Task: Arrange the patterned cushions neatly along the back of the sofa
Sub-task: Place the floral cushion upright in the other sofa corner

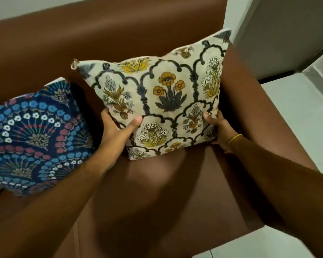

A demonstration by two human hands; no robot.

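Note:
A cream cushion [162, 95] printed with yellow flowers and dark arches stands on the brown sofa's seat [157, 192], leaning against the sofa back [101, 38] in the right corner. My left hand [117, 129] grips its lower left edge, thumb on the front. My right hand [218, 129] holds its lower right edge beside the armrest [250, 108]; a yellow band sits on that wrist. A dark blue cushion [32, 135] with blue, white and red flowers rests against the back to the left, apart from the cream one.
A white wall [17, 6] rises behind the sofa. Pale floor tiles [296, 118] lie to the right of the armrest, with a grey panel or door [280, 34] beyond them.

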